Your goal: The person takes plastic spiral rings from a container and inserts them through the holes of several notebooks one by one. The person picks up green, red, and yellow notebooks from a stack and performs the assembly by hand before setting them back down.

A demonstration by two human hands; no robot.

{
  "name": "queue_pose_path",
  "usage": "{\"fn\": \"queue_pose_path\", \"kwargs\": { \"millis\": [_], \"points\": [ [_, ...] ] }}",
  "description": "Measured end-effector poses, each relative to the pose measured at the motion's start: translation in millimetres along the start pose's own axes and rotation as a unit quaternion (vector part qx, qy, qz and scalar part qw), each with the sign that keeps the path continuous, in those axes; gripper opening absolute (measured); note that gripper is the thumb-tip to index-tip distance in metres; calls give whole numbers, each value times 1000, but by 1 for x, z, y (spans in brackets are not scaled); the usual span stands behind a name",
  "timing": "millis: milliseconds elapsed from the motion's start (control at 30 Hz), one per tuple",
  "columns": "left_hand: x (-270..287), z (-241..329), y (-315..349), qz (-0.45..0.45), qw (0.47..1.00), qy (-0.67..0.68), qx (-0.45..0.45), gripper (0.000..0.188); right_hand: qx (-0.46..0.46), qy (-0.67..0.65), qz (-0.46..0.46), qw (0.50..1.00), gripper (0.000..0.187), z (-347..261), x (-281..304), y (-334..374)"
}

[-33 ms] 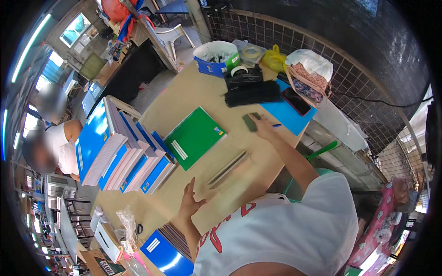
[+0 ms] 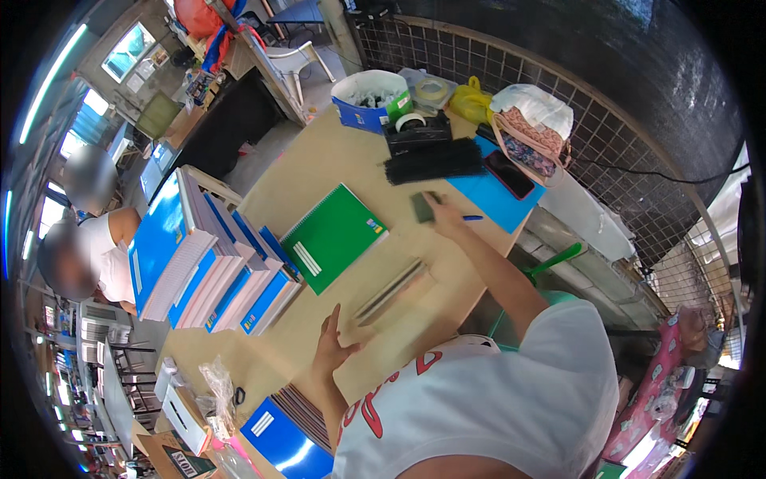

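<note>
While our right hand point(image 2: 447, 217) holds a dark block point(image 2: 421, 208) just above and right of the frame's centre, our left hand point(image 2: 333, 349) spreads wide and empty lower left of it; between them, a strip point(image 2: 391, 294) slants up rightward, nearer our left hand.

The right hand point(image 2: 447, 218), just beside a blue pen point(image 2: 472, 218), holds a dark green block point(image 2: 421, 208) — I see the left hand point(image 2: 329, 352), fingers spread, near the green notebook point(image 2: 339, 239).

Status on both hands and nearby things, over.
Right hand holding dark green block. Left hand open, holding nothing. Green notebook flat on table.
</note>
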State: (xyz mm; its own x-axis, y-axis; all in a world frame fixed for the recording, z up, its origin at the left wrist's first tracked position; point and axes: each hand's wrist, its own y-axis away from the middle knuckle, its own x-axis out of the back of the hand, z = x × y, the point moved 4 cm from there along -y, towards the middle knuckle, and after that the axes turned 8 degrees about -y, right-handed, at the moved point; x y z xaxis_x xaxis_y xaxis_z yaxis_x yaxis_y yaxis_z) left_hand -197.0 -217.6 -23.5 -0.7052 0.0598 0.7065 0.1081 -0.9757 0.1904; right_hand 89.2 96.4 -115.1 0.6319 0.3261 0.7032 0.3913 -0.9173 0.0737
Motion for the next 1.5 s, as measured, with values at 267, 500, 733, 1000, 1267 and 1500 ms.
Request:
{"fn": "queue_pose_path", "kwargs": {
  "millis": [267, 500, 733, 1000, 1267, 1500],
  "points": [
    [-64, -2, -11, 194, 973, 125, 20, 35, -87, 212, -23, 973, 92, -8, 24, 71],
    [-98, 59, -112, 303, 945, 80, -94, 55, 144, 298, 237, 913, 54, 72, 67, -7],
    [-100, 86, -52, -5, 995, 97, -12, 62, 114, -94, 267, 952, 14, 28, 83, 80],
    [-130, 74, 120, -259, 924, 267, 83, 44, -4, 13, -517, 856, 28, 30, -39, 289],
    [-133, 78, 199, -131, 974, 150, 108, 56, 261, 126, -532, 795, 42, -162, 21, 225],
    [2, 152, 307, 356, 914, 48, 191, 59, 585, -86, -354, 725, 46, -334, 48, 232]
  ]
}}
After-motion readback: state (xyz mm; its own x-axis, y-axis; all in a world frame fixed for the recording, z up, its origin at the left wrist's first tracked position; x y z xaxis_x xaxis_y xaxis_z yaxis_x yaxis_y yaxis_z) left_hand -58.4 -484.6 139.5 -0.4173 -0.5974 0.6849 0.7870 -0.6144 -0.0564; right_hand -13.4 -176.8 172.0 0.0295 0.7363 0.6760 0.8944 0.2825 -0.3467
